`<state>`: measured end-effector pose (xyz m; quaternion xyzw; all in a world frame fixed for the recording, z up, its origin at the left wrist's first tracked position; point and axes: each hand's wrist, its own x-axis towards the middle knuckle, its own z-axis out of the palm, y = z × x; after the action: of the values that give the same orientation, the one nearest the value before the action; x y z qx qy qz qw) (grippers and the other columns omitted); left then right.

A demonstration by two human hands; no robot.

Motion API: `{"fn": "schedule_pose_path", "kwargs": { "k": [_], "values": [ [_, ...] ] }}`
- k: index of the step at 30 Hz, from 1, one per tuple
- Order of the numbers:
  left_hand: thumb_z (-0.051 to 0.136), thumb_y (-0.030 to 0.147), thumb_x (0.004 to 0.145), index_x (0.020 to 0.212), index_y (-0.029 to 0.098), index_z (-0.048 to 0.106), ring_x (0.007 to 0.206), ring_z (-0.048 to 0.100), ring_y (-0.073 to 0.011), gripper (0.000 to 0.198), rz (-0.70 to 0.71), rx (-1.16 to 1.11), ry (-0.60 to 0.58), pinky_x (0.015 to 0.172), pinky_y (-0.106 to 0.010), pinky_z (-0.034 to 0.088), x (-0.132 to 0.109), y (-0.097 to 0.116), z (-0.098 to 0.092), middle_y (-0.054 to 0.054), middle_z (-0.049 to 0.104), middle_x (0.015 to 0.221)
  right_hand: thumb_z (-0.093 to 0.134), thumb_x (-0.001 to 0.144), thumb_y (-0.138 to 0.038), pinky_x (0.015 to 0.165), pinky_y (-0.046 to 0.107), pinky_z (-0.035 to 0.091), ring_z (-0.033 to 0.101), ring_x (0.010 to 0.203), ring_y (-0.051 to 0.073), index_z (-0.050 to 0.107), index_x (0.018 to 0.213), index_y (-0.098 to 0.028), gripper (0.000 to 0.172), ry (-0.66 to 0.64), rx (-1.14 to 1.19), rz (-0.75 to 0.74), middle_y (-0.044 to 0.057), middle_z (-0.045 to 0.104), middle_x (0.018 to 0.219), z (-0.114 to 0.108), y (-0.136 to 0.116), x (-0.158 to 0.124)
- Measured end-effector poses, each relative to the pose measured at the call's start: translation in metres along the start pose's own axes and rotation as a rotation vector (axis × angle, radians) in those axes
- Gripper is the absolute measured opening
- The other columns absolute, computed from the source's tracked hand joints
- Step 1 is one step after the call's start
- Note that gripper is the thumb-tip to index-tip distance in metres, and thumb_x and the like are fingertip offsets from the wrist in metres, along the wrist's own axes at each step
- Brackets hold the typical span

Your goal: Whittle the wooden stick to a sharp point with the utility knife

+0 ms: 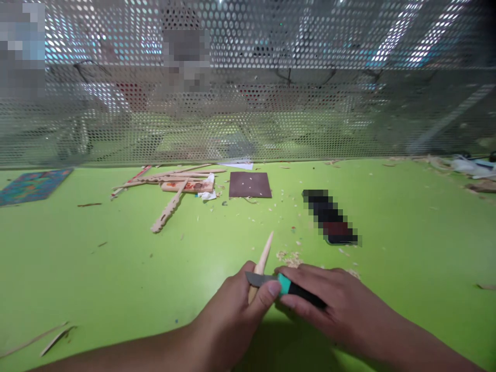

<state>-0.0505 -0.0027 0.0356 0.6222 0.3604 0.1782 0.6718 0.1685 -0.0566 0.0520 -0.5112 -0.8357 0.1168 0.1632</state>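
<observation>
My left hand (236, 305) is closed round a pale wooden stick (265, 253), whose tapered tip points up and away from me. In my right hand (329, 299) is a carving knife (306, 296) with a black and teal handle. Its flat grey blade lies across the stick, pointing left. My left thumb presses at the spot where the blade meets the teal collar. The lower end of the stick is hidden in my left hand. Small wood shavings (290, 258) lie just beyond my right hand.
On the green table (116, 279), several carved wooden sticks (168, 209) lie at back left. A brown sandpaper sheet (250, 185) sits centre back, a blurred dark object (329, 217) right of it. A colourful sheet (33, 186) is far left. A perforated metal screen (248, 113) borders the back.
</observation>
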Motion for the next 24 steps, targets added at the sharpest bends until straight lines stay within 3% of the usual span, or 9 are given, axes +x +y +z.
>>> {"fn": "schedule_pose_path", "kwargs": {
  "k": [6,10,15,20,24],
  "values": [
    [0.047,0.060,0.102,0.112,0.017,0.065,0.096,0.057,-0.0253,0.048,-0.010,0.001,0.053,0.089,-0.035,0.045,0.000,0.005,0.003,-0.009,0.067,0.102,0.032,0.113,-0.047,0.050,0.033,0.057,0.074,0.062,0.021,0.065,0.127,-0.013,0.049,0.196,-0.264,-0.016,0.010,0.079,0.091,0.002,0.000,0.001],
    [0.046,0.065,0.101,0.111,0.016,0.062,0.087,0.051,-0.0218,0.052,-0.065,0.066,0.040,0.081,-0.033,0.044,-0.003,0.008,0.002,-0.006,0.062,0.095,0.036,0.113,-0.044,0.047,0.027,0.053,0.070,0.057,0.017,0.063,0.126,-0.011,0.045,0.268,-0.265,-0.019,0.008,0.075,0.083,-0.004,0.010,0.003],
    [0.049,0.067,0.099,0.108,0.016,0.060,0.076,0.042,-0.0176,0.053,-0.092,0.124,-0.003,0.070,-0.029,0.039,-0.005,0.007,-0.002,-0.001,0.052,0.086,0.038,0.112,-0.045,0.052,0.028,0.056,0.073,0.063,0.018,0.064,0.127,-0.013,0.043,0.200,-0.169,0.023,0.009,0.077,0.089,-0.002,0.019,0.000],
    [0.054,0.057,0.101,0.115,0.019,0.062,0.093,0.055,-0.0218,0.041,-0.026,0.022,-0.031,0.084,-0.031,0.043,-0.004,0.009,-0.004,-0.004,0.065,0.101,0.038,0.112,-0.046,0.067,0.031,0.061,0.077,0.080,0.019,0.066,0.127,-0.022,0.040,0.049,0.056,0.049,0.006,0.078,0.099,-0.002,0.011,0.001],
    [0.061,0.058,0.097,0.108,0.017,0.066,0.092,0.061,-0.0228,0.042,-0.084,-0.029,-0.035,0.083,-0.031,0.047,-0.002,0.003,-0.003,-0.004,0.068,0.097,0.036,0.111,-0.051,0.068,0.033,0.061,0.076,0.084,0.021,0.069,0.114,-0.025,0.042,-0.046,0.150,0.044,0.005,0.078,0.099,-0.002,0.005,0.003]
  ]
}}
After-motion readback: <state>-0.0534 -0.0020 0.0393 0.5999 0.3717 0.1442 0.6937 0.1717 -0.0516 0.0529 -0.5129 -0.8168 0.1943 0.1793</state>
